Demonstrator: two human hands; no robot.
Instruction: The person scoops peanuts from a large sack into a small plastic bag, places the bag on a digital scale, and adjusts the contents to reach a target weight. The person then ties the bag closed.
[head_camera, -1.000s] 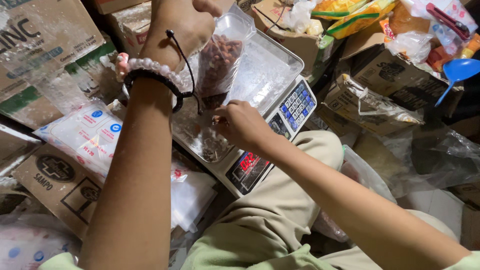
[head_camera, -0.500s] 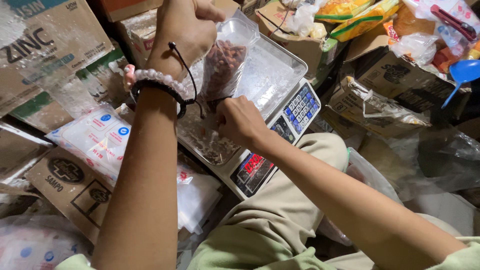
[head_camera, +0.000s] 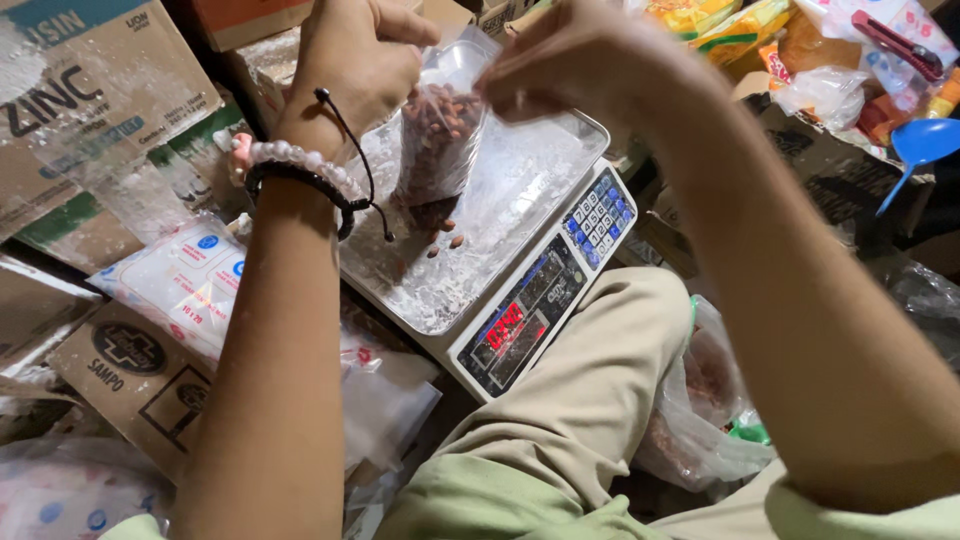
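Observation:
My left hand (head_camera: 355, 55) grips the top of a small clear plastic bag (head_camera: 440, 135) filled with reddish-brown peanuts, held over the metal pan of a digital weighing scale (head_camera: 480, 270). My right hand (head_camera: 570, 70) is raised beside the bag's mouth with fingers pinched together; whether it holds nuts is hidden. A few loose peanuts (head_camera: 445, 238) lie on the pan under the bag. The scale's red display (head_camera: 505, 325) is lit. My left wrist wears a bead bracelet and a black cord.
Cardboard boxes (head_camera: 90, 110) and plastic packets (head_camera: 185, 280) crowd the left. Another clear bag of nuts (head_camera: 700, 400) lies by my knee on the right. A blue scoop (head_camera: 920, 145) and snack packets sit at the far right.
My right hand rose from the scale pan up to the mouth of the bag. The bag stayed over the pan in my left hand.

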